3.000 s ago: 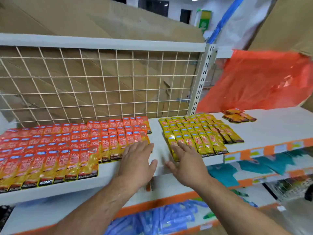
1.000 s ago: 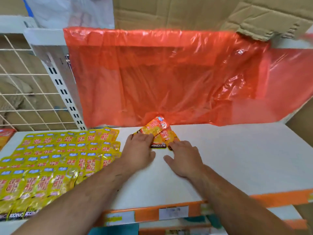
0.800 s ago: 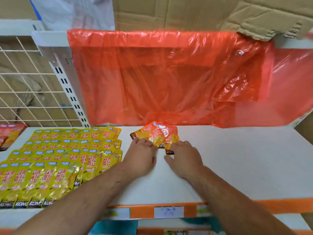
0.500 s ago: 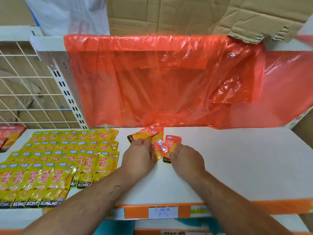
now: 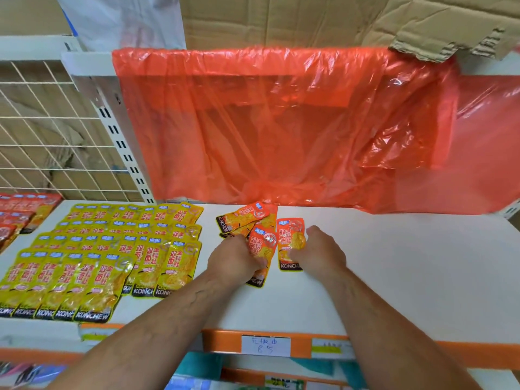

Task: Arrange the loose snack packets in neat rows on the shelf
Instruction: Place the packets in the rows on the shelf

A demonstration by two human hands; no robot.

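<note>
With your left hand (image 5: 237,258) pinning one orange packet (image 5: 260,253) and your right hand (image 5: 319,253) flat on another (image 5: 291,243) mid-shelf (image 5: 394,277), just slide each straight, edges parallel, before touching the skewed ones (image 5: 244,218) behind.

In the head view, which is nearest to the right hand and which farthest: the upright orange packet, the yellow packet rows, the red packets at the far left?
1. Upright orange snack packet: under the fingers of the right hand.
2. Rows of yellow snack packets: on the left, beyond the left hand.
3. Red snack packets: at the far left edge.
</note>
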